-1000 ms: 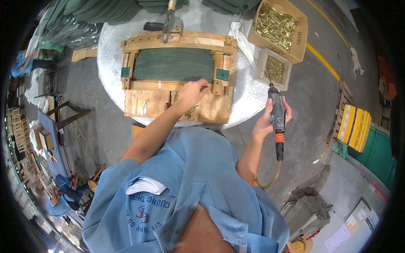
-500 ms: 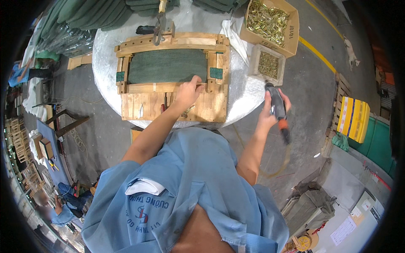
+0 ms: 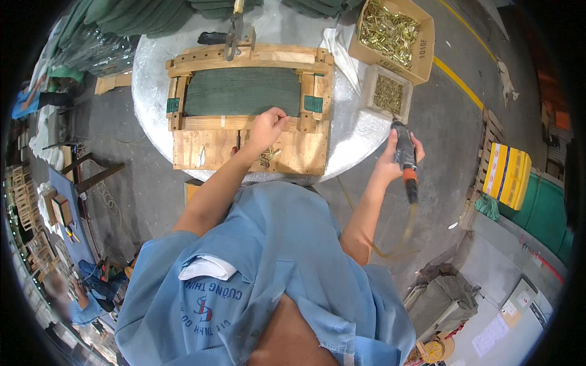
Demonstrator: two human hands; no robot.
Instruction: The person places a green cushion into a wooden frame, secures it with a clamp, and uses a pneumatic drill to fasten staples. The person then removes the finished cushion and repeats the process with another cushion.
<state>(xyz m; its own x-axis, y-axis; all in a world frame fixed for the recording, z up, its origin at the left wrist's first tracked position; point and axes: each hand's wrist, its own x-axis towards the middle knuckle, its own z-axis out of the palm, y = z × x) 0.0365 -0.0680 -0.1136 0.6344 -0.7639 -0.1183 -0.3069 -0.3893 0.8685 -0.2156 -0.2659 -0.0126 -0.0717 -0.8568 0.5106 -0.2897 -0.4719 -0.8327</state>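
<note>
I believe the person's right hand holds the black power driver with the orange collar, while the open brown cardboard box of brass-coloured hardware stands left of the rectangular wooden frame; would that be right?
Not quite: the head view shows the cardboard box to the right of the wooden frame, not the left. The right hand does hold the black power driver.

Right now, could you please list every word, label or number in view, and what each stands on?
I'd rather not copy printing, only locate it:
Cardboard box: dark characters, legible on its side.
Blue shirt: dark lettering around an emblem.
Yellow box: markings too small to read.
White sheet, lower right: too small to read.
Power tool: none readable.
</note>
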